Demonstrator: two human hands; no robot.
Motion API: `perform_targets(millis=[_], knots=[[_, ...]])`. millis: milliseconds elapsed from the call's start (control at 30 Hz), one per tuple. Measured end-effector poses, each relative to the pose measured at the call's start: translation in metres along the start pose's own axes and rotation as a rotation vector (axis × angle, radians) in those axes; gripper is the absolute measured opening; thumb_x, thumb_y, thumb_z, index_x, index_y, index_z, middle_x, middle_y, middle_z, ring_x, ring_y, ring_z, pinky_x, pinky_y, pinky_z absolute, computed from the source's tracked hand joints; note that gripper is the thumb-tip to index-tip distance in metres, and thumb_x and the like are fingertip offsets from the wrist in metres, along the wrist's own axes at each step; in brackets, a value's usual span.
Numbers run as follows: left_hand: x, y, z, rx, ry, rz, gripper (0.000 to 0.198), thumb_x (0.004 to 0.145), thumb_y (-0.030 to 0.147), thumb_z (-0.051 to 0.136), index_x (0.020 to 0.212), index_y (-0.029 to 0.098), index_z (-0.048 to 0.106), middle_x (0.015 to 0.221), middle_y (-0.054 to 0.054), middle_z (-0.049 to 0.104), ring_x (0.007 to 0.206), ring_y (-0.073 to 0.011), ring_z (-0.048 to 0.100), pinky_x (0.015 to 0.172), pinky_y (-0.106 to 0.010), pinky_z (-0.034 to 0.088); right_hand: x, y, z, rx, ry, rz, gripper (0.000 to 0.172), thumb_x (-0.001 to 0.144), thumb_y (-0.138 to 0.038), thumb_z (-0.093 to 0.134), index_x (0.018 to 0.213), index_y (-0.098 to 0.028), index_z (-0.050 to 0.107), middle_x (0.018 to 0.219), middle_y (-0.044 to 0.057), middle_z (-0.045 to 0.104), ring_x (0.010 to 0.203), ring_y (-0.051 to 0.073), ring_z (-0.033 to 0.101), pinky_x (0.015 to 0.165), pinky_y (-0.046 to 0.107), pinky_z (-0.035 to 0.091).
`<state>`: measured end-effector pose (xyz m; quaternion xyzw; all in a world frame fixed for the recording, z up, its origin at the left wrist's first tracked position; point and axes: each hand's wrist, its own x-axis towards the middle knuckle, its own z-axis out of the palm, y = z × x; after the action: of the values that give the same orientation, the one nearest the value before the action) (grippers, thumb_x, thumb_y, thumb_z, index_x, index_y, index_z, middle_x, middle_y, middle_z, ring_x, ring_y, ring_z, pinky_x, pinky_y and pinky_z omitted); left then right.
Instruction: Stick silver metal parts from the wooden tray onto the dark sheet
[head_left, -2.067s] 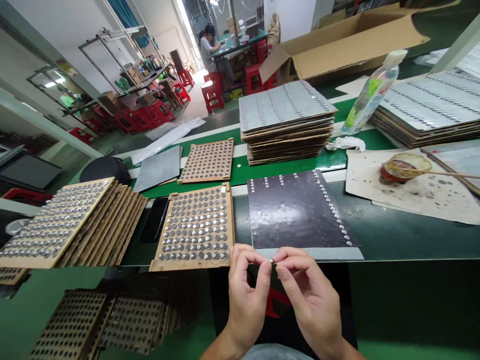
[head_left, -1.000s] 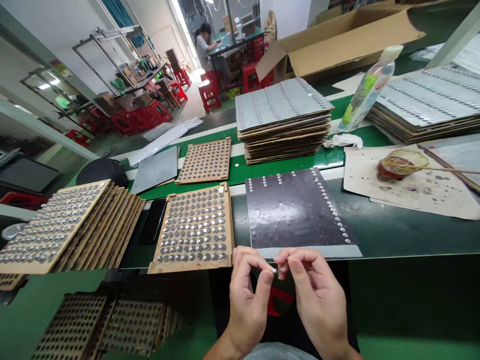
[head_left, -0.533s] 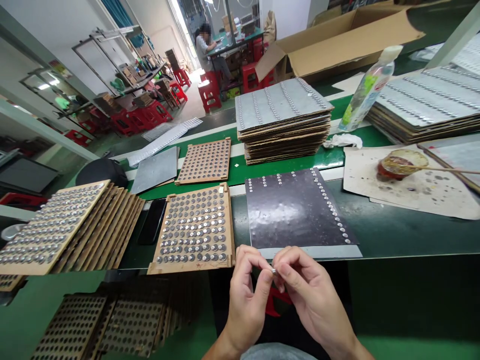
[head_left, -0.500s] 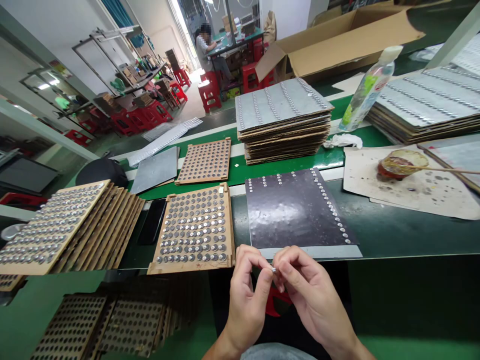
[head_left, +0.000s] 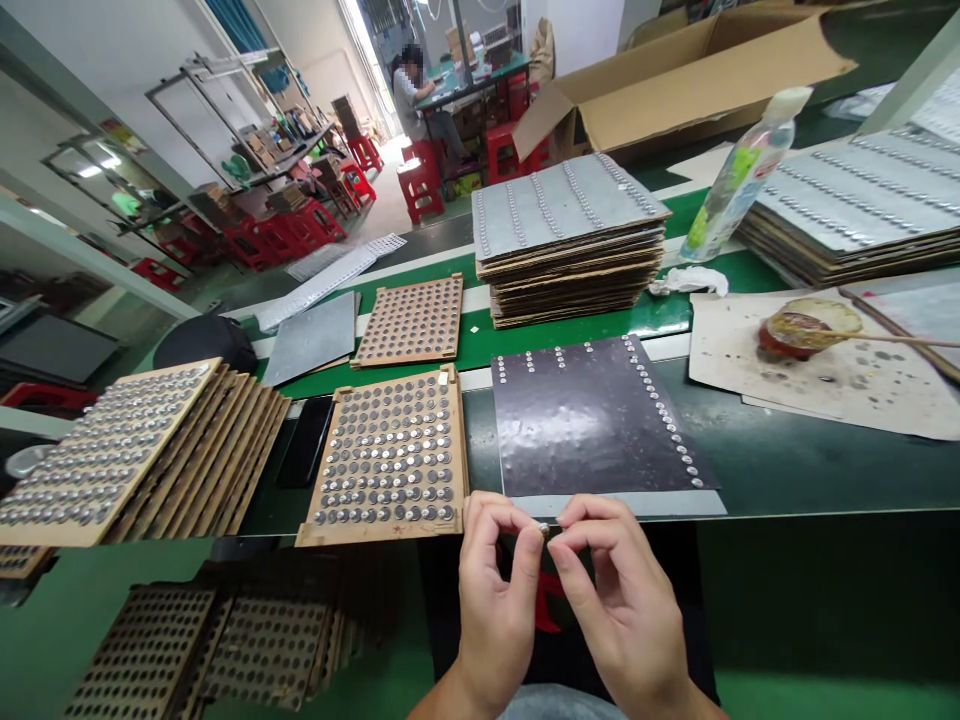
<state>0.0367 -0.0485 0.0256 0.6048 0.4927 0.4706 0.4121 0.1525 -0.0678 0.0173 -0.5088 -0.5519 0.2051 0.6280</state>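
Risen slightly, our left hand (head_left: 495,600) pinched a small metal disc (head_left: 543,530) just below the black board's (head_left: 592,420) lower edge, our right hand (head_left: 619,610) curled beside it, its grip unclear.

Black sheet (head_left: 592,425), silver-dotted edges

No words can really be read here, because the label on the plastic bottle (head_left: 741,180) at upper right and the wall sign (head_left: 118,113) at upper left stay too small.
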Motion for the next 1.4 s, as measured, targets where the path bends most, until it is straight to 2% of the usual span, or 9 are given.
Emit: perform_targets(millis=[433, 600, 733, 867, 933, 1000, 1100, 1267, 1400], knots=[[0.002, 0.004, 0.006, -0.11, 0.03, -0.085, 0.03, 0.101, 0.042, 0.057, 0.079, 0.02, 0.057, 0.082, 0.0, 0.05, 0.077, -0.0144, 0.051, 0.073, -0.023, 0.046, -0.003, 0.003, 0.006, 0.118, -0.019, 0.092, 0.014, 0.096, -0.011, 0.056, 0.095, -0.024, 0.06, 0.089, 0.003, 0.064, 0.077, 0.015, 0.067, 0.063, 0.022, 0.058], [0.005, 0.003, 0.004, -0.182, -0.015, -0.173, 0.034, 0.099, 0.047, 0.058, 0.079, 0.02, 0.055, 0.08, 0.0, 0.05, 0.074, -0.0145, 0.05, 0.071, -0.023, 0.045, -0.002, 0.01, 0.005, 0.098, -0.026, 0.127, 0.012, 0.096, -0.013, 0.058, 0.094, -0.025, 0.062, 0.092, 0.003, 0.067, 0.075, 0.015, 0.068, 0.063, 0.023, 0.059], [0.009, -0.009, -0.021, -0.047, 0.019, -0.197, 0.035, 0.099, 0.05, 0.055, 0.079, 0.021, 0.056, 0.08, -0.001, 0.051, 0.077, -0.0168, 0.051, 0.073, -0.026, 0.045, 0.0, 0.03, 0.001, -0.038, -0.009, 0.127, 0.011, 0.098, -0.018, 0.058, 0.106, -0.025, 0.061, 0.107, 0.007, 0.069, 0.096, 0.021, 0.071, 0.081, 0.034, 0.061], [0.013, -0.036, -0.078, 0.4, 0.185, -0.182, 0.033, 0.098, 0.049, 0.052, 0.082, 0.022, 0.062, 0.089, -0.005, 0.057, 0.089, -0.0234, 0.056, 0.085, -0.036, 0.046, 0.007, 0.051, -0.006, -0.235, -0.037, 0.056, 0.012, 0.099, -0.024, 0.056, 0.11, -0.025, 0.061, 0.122, 0.011, 0.066, 0.116, 0.028, 0.064, 0.097, 0.049, 0.053], [0.014, -0.05, -0.106, 0.688, 0.291, -0.233, 0.031, 0.095, 0.047, 0.051, 0.082, 0.023, 0.064, 0.096, -0.008, 0.06, 0.099, -0.0288, 0.056, 0.095, -0.046, 0.045, 0.01, 0.058, -0.008, -0.288, -0.049, 0.045, 0.013, 0.099, -0.027, 0.056, 0.111, -0.025, 0.062, 0.124, 0.012, 0.066, 0.118, 0.03, 0.061, 0.098, 0.051, 0.051], [0.013, -0.059, -0.125, 0.815, 0.348, -0.277, 0.027, 0.093, 0.044, 0.052, 0.082, 0.024, 0.066, 0.101, -0.01, 0.06, 0.109, -0.034, 0.053, 0.1, -0.055, 0.041, 0.012, 0.063, -0.007, -0.309, -0.055, 0.052, 0.013, 0.099, -0.028, 0.056, 0.11, -0.025, 0.062, 0.124, 0.012, 0.065, 0.118, 0.03, 0.06, 0.096, 0.051, 0.05], [0.01, -0.066, -0.133, 0.879, 0.348, -0.309, 0.024, 0.092, 0.039, 0.052, 0.082, 0.024, 0.066, 0.101, -0.01, 0.059, 0.11, -0.0358, 0.052, 0.1, -0.059, 0.041, 0.011, 0.068, -0.001, -0.347, -0.058, 0.039, 0.012, 0.099, -0.031, 0.055, 0.106, -0.025, 0.063, 0.122, 0.011, 0.066, 0.116, 0.031, 0.059, 0.093, 0.05, 0.047], [0.009, -0.068, -0.122, 0.965, 0.332, -0.335, 0.021, 0.093, 0.034, 0.051, 0.081, 0.022, 0.064, 0.099, -0.01, 0.058, 0.107, -0.0343, 0.053, 0.097, -0.057, 0.044, 0.011, 0.078, 0.0, -0.477, -0.058, 0.025, 0.016, 0.097, -0.036, 0.053, 0.099, -0.026, 0.064, 0.119, 0.011, 0.068, 0.112, 0.033, 0.058, 0.086, 0.047, 0.042], [0.008, -0.067, -0.121, 1.021, 0.374, -0.35, 0.02, 0.094, 0.032, 0.049, 0.081, 0.021, 0.061, 0.1, -0.011, 0.056, 0.109, -0.0359, 0.051, 0.096, -0.058, 0.043, 0.042, 0.1, -0.017, -0.705, -0.091, 0.107, 0.02, 0.092, -0.037, 0.051, 0.093, -0.025, 0.066, 0.116, 0.013, 0.067, 0.111, 0.037, 0.054, 0.087, 0.051, 0.038]])
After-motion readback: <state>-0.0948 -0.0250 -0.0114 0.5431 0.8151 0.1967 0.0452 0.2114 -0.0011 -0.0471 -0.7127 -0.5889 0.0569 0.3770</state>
